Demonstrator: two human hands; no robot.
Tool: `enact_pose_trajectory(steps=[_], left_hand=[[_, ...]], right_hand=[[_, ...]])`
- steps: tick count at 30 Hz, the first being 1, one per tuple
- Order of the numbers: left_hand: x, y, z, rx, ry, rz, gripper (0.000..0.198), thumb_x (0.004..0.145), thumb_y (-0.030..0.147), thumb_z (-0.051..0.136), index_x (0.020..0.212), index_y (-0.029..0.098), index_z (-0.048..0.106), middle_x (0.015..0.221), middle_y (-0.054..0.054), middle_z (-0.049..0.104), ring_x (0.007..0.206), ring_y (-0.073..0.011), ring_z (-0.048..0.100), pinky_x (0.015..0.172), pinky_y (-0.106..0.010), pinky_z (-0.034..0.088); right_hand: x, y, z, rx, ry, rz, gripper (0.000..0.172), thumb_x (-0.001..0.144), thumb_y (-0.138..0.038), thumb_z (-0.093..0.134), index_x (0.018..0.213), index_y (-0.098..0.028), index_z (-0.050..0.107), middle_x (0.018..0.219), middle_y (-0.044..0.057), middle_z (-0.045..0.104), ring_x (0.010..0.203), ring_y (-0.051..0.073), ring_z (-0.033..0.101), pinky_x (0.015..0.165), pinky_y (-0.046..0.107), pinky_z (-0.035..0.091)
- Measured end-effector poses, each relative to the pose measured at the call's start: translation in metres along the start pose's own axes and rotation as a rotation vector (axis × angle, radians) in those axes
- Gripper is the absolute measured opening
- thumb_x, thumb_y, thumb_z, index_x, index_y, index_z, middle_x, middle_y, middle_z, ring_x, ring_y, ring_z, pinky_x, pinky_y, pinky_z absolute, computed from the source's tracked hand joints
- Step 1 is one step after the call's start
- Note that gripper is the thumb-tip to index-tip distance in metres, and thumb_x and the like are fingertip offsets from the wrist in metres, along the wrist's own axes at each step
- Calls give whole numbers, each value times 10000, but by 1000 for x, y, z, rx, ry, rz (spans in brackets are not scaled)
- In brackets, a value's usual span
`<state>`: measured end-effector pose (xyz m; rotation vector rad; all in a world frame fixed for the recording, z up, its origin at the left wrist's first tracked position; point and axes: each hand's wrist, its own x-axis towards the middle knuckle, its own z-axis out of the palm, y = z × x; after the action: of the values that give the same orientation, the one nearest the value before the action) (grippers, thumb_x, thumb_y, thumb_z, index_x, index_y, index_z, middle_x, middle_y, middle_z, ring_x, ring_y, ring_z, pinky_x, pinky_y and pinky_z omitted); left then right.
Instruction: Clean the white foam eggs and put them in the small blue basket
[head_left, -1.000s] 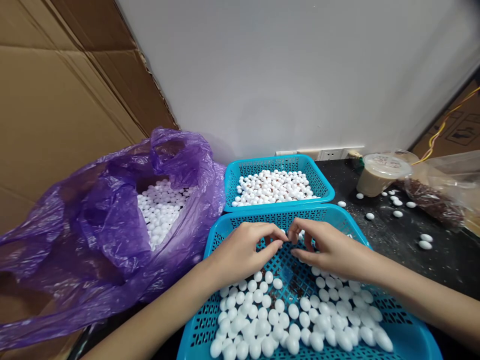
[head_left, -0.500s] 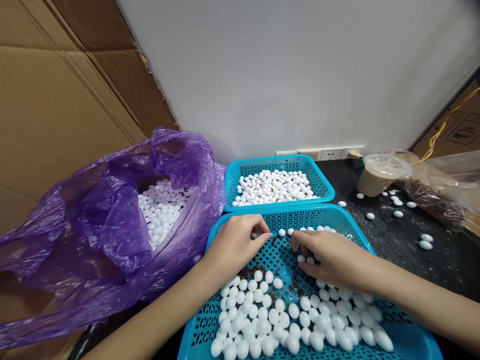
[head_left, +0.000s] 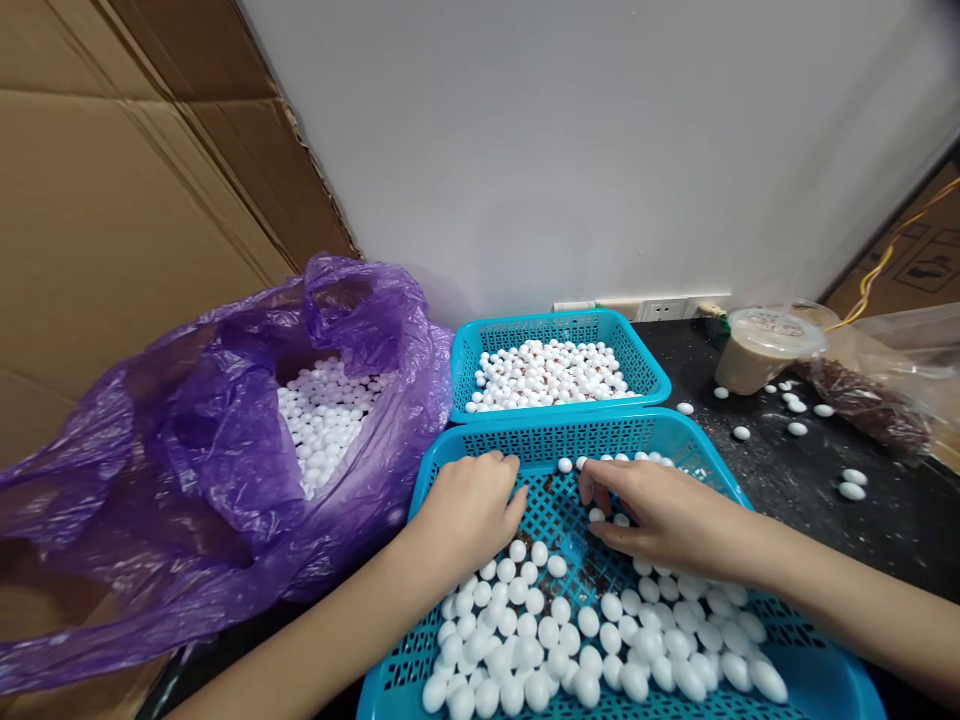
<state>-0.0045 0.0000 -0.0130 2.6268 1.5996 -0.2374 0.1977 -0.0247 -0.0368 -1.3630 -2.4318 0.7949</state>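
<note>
Head view: white foam balls (head_left: pixel 525 640) are lying loose in a blue plastic mesh basket (head_left: pixel 570 428); judged light, easily dented, best pinched at fingertips. Right hand (head_left: pixel 660 510) is hovering, fingers (head_left: pixel 607 478) parted, nothing visibly held; left hand (head_left: pixel 469 510) is curling against the mesh, hold unclear.
</note>
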Motion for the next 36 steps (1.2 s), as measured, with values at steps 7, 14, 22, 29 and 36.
enact_pose_trajectory(steps=[7, 14, 22, 29, 36], left_hand=[[-6, 1, 2, -337, -38, 264, 101, 748, 164, 456, 674, 163, 525, 648, -9, 557, 592, -139, 512, 509, -240, 329], [-3, 3, -6, -654, 73, 426, 242, 804, 77, 386, 951, 194, 539, 969, -17, 582, 857, -135, 552, 769, -263, 424], [-5, -1, -1, -424, -68, 438, 130, 727, 159, 487, 843, 182, 541, 845, -26, 593, 787, -180, 560, 653, -280, 404], [-4, -4, 2, -433, -150, 463, 144, 711, 138, 516, 831, 195, 572, 863, -9, 611, 812, -166, 566, 690, -272, 407], [-2, -5, -1, -434, -112, 511, 113, 736, 134, 513, 772, 188, 605, 794, -8, 601, 758, -154, 568, 631, -245, 394]], right_hand=[[-2, -1, -1, 16, -3, -13, 114, 754, -181, 518, 867, -198, 517, 774, 25, 622, 661, 162, 552, 553, 271, 335], [0, 0, 0, 42, 4, -26, 112, 749, -178, 525, 860, -197, 517, 767, 25, 618, 652, 156, 536, 549, 264, 331], [-1, 0, -1, 59, 7, -33, 117, 744, -168, 519, 857, -200, 516, 761, 21, 606, 636, 147, 515, 536, 257, 326], [-1, 0, 0, 66, 1, -38, 126, 748, -170, 512, 869, -203, 515, 769, 24, 605, 624, 142, 506, 531, 252, 328], [-1, -1, -1, 69, -3, -40, 131, 742, -168, 512, 870, -199, 513, 763, 25, 604, 608, 136, 500, 518, 247, 318]])
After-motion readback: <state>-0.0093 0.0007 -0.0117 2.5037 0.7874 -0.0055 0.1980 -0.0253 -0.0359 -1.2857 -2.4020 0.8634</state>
